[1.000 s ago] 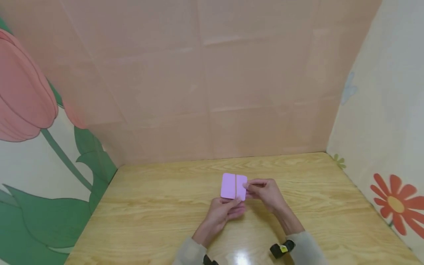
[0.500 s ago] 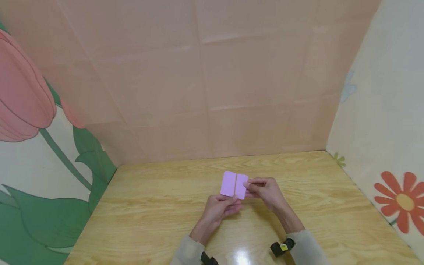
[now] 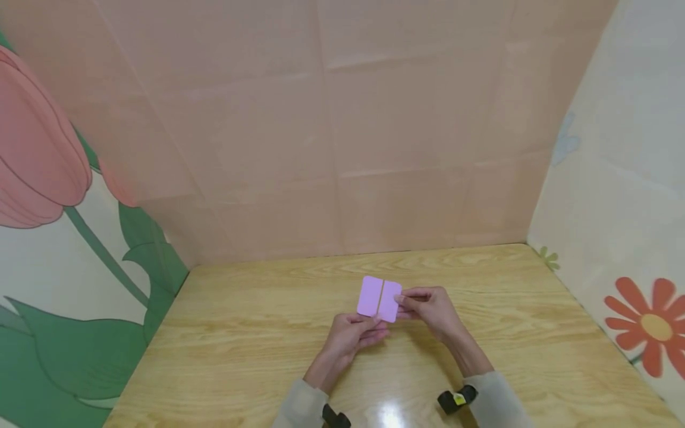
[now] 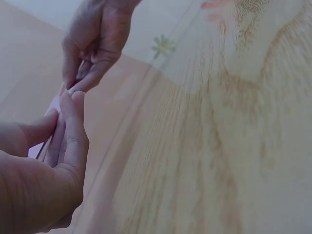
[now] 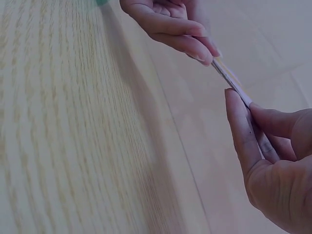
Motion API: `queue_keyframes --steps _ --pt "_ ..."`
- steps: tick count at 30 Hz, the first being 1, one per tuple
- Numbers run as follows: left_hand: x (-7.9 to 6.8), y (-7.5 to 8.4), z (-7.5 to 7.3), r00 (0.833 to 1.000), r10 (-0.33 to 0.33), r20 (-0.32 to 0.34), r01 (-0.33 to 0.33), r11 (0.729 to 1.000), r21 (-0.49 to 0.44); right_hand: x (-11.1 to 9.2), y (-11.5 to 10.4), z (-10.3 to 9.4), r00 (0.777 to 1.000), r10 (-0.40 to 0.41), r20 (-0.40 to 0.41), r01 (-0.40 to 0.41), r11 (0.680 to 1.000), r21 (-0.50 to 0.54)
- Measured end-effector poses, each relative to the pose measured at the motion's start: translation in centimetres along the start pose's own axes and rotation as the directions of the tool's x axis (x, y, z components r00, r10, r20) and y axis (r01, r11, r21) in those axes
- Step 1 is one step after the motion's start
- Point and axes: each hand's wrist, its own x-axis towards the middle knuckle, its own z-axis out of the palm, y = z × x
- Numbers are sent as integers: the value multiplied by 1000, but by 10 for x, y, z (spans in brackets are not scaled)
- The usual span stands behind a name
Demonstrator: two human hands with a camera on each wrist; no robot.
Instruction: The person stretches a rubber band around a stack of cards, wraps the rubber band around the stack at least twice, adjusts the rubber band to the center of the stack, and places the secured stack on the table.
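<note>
A small, thin lilac-pink card (image 3: 370, 296) with rounded corners is held up over the table, near the middle of the head view. A narrow brown band, like a rubber band (image 3: 381, 294), crosses its face from top to bottom. My left hand (image 3: 346, 340) pinches the lower edge, thumb in front and fingers behind. At the right edge, my right hand (image 3: 434, 310) pinches the card between thumb and fingers. Both wrist views show the card nearly edge-on, the right hand (image 5: 273, 146) and left hand (image 4: 53, 161) close together along it.
The wood-grain table (image 3: 241, 333) lies beneath both hands. A pinkish-brown sheet (image 3: 332, 131) covers the wall behind it. Walls painted with a tulip (image 3: 40, 142) and a red flower (image 3: 654, 327) flank the left and right sides.
The card has tilted slightly, and its band now slants instead of running nearly upright. My left hand has shifted a little left and up; the right hand has barely moved.
</note>
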Motion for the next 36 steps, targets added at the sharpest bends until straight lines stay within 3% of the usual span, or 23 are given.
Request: queue_keyframes --steps 24,31,36 --pt "1 1 -9 999 -33 1 33 999 21 -2 3 -10 1000 7 -24 -9 997 -82" --pt "0 7 -15 1000 30 4 -30 998 59 -2 3 -13 999 36 2 -36 996 -77" --pt "3 15 -28 996 67 -54 -60 990 126 -4 7 -13 996 66 66 -58 992 -114"
